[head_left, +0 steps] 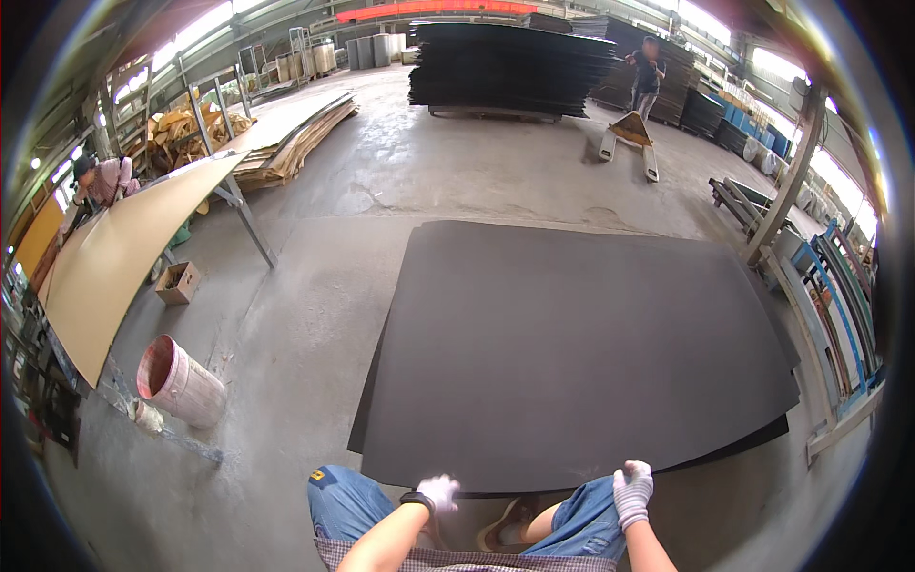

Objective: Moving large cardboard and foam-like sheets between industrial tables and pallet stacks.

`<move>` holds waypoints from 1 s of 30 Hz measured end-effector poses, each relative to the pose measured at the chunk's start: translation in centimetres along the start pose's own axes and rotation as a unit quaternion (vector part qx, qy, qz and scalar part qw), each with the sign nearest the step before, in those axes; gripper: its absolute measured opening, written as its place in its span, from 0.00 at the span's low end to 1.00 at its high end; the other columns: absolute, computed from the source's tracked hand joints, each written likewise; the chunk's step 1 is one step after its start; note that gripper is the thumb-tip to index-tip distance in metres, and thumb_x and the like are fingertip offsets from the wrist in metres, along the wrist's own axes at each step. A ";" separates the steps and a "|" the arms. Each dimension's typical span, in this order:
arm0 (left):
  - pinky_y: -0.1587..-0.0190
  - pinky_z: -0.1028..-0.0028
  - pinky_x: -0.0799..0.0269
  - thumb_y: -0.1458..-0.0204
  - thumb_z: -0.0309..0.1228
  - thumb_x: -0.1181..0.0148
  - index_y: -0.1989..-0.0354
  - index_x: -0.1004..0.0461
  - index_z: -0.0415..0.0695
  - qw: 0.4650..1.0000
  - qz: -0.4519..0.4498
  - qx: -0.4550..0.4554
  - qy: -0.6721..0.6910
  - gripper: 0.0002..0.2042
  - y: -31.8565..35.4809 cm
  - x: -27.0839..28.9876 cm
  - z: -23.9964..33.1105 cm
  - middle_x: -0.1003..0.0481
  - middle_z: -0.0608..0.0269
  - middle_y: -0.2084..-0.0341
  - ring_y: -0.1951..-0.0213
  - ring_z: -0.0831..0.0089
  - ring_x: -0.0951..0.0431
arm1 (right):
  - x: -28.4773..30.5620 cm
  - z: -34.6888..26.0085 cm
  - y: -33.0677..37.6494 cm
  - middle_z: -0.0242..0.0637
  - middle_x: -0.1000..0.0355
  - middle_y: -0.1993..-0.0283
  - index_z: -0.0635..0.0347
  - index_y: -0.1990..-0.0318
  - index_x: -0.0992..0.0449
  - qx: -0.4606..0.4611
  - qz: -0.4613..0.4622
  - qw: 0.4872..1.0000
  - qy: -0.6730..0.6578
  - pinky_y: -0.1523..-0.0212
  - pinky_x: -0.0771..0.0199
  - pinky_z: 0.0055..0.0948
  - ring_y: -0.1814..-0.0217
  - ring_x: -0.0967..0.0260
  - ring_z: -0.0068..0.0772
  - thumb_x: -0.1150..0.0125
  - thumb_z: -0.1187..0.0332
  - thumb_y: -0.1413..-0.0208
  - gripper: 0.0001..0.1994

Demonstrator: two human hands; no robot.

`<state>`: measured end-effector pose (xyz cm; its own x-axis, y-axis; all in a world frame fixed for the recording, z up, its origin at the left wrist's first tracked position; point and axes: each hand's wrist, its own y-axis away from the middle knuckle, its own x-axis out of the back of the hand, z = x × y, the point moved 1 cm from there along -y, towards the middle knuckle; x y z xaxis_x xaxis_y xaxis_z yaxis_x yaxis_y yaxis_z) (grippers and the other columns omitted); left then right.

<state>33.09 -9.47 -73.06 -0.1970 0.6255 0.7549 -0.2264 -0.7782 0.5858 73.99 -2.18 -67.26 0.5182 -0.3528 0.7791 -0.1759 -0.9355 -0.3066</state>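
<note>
A large dark grey sheet (581,334) lies flat in front of me, on top of other dark sheets whose edges (367,405) stick out unevenly below it. My left hand (440,493), in a whitish glove, is at the sheet's near edge with its fingers loosely apart. Whether it touches the edge I cannot tell. Near my right knee, beside the same edge, my right hand (633,494) is raised in a striped grey glove. Its fingers are curled in, and no object shows in them.
On the left stand a stained bucket (191,386), a cardboard box (177,283) and a tan board (124,257) on a stand, a person (105,181) behind it. Farther back are a tall dark sheet stack (510,71), a pallet jack (629,133) and another person (647,76). Metal frames (829,315) line the right.
</note>
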 end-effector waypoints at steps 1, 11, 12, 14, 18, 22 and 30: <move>0.47 0.63 0.33 0.53 0.45 0.39 0.46 0.32 0.44 0.992 -0.058 -0.021 0.110 0.27 1.0 -0.9 -1.8 0.29 0.52 0.53 0.48 0.57 0.30 | 0.3 -1.1 0.5 0.41 0.28 0.64 0.60 0.66 0.25 0.064 0.004 0.997 0.030 0.58 0.27 0.32 0.63 0.29 0.37 0.33 0.72 0.60 0.11; 0.49 0.61 0.29 0.43 0.55 0.55 0.55 0.27 0.38 0.082 0.344 -0.180 0.918 0.28 20.8 4.7 -16.5 0.24 0.52 0.57 0.56 0.60 0.24 | -3.3 -9.5 -2.4 0.41 0.25 0.74 0.58 0.74 0.24 -0.001 -0.044 0.996 0.073 0.64 0.26 0.33 0.70 0.25 0.39 0.36 0.67 0.55 0.06; 0.50 0.59 0.28 0.50 0.63 0.53 0.57 0.27 0.38 0.088 0.377 -0.170 0.906 0.34 22.7 3.2 -19.9 0.24 0.51 0.59 0.56 0.58 0.24 | -4.2 -9.4 -2.4 0.41 0.25 0.74 0.58 0.74 0.24 0.005 -0.050 0.996 0.071 0.64 0.26 0.34 0.70 0.25 0.40 0.36 0.67 0.55 0.06; 0.49 0.56 0.31 0.60 0.70 0.48 0.49 0.33 0.41 0.026 0.503 -0.082 0.860 0.43 28.2 0.1 -26.4 0.26 0.56 0.57 0.55 0.60 0.26 | -5.6 -10.2 -2.2 0.41 0.25 0.75 0.58 0.75 0.24 0.023 -0.072 0.995 0.059 0.65 0.26 0.35 0.70 0.25 0.40 0.36 0.67 0.55 0.05; 0.46 0.60 0.34 0.63 0.71 0.46 0.43 0.39 0.42 0.047 0.669 -0.034 0.741 0.48 39.2 3.2 -36.1 0.31 0.57 0.50 0.48 0.64 0.32 | -7.1 -7.9 -2.2 0.39 0.25 0.75 0.59 0.74 0.26 0.047 -0.081 0.992 0.081 0.66 0.27 0.32 0.73 0.27 0.35 0.36 0.70 0.55 0.05; 0.46 0.68 0.35 0.58 0.61 0.39 0.41 0.40 0.36 0.254 0.646 0.164 0.701 0.44 41.4 11.4 -39.5 0.33 0.57 0.46 0.48 0.67 0.32 | -4.3 -8.4 -1.6 0.40 0.26 0.75 0.59 0.74 0.26 0.051 -0.042 0.988 0.143 0.67 0.27 0.34 0.73 0.28 0.37 0.35 0.70 0.56 0.06; 0.44 0.67 0.35 0.51 0.43 0.36 0.46 0.34 0.33 0.329 0.675 0.188 0.633 0.30 33.8 -8.5 -37.3 0.30 0.57 0.50 0.50 0.65 0.29 | -1.1 -6.5 -0.7 0.33 0.27 0.76 0.63 0.73 0.26 -0.035 -0.027 0.997 -0.068 0.67 0.28 0.25 0.72 0.31 0.23 0.39 0.76 0.52 0.02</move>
<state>-8.48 -39.01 -70.67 -0.1689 -0.9676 -0.1876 0.9700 -0.1969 0.1426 68.13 -1.31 -64.35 0.6358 -0.3003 0.7110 -0.1998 -0.9538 -0.2243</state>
